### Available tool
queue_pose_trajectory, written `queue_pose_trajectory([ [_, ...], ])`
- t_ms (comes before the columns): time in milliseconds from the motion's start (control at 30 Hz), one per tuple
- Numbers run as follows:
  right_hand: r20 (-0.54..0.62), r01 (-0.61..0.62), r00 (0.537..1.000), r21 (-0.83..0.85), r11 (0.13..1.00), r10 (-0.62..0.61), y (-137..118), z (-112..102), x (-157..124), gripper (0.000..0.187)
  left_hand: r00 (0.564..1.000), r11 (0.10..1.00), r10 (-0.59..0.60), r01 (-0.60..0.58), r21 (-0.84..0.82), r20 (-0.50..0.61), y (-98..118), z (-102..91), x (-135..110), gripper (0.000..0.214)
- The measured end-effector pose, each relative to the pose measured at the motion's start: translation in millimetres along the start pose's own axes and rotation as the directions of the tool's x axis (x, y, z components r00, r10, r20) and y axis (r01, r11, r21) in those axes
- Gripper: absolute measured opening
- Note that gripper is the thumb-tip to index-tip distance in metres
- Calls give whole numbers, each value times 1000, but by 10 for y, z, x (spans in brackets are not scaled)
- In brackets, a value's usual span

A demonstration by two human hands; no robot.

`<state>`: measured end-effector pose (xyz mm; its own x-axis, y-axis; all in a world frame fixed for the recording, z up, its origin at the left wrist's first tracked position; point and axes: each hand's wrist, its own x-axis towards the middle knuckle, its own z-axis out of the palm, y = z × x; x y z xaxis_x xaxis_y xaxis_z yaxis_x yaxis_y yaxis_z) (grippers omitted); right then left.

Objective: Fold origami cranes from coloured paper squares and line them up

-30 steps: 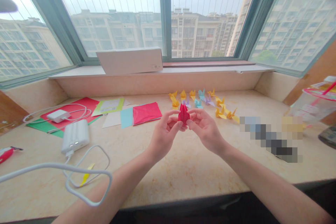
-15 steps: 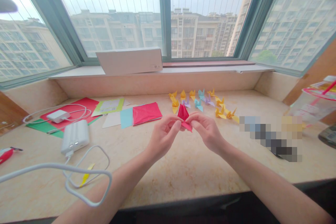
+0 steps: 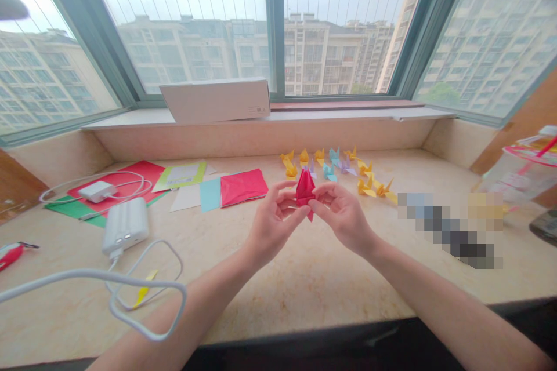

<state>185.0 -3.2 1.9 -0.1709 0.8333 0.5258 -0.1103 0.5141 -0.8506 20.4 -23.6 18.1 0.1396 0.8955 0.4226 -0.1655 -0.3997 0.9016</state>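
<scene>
A folded piece of red origami paper (image 3: 305,184) is held upright above the counter, its pointed end up and a narrow tip hanging below. My left hand (image 3: 278,214) grips it from the left, thumb at its lower front and fingers along its side. From the right, my right hand (image 3: 342,211) pinches its lower edge between thumb and fingertips. Just behind the hands stand several small folded paper cranes (image 3: 329,172) in yellow, blue and purple. To the left lies a stack of red paper sheets (image 3: 243,188).
A white power bank (image 3: 126,226) with a looped white cable (image 3: 174,285) sits at left, near a white charger (image 3: 98,191) on coloured paper. A white box (image 3: 215,101) rests on the window ledge. At far right stands a clear plastic cup (image 3: 520,177).
The red paper has turned to a more upright stance, and its lower tip now points nearly straight down. My left thumb has slid rightward across its lower part, and the left fingers have loosened.
</scene>
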Motion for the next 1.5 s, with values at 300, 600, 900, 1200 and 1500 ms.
queue_pose_trajectory([
  [300,-7,9,1000,-7,1000,-9,-12,17,-4,24,999,998,-45,45,43,-13,-60,-38,21,35],
  [600,11,10,1000,8,1000,-10,-17,10,-2,36,999,999,-48,49,11,-21,-1,-11,6,27],
  [900,44,-3,999,-38,999,5,-6,2,5,34,992,991,-124,124,-55,1,-34,-54,43,25],
  [1200,75,52,996,-122,991,-43,-44,-37,37,22,993,993,-118,118,-14,-2,-43,-64,77,21],
  [1500,43,-56,997,-63,996,59,27,-32,34,23,977,974,-205,209,-91,59,-48,-79,53,22],
])
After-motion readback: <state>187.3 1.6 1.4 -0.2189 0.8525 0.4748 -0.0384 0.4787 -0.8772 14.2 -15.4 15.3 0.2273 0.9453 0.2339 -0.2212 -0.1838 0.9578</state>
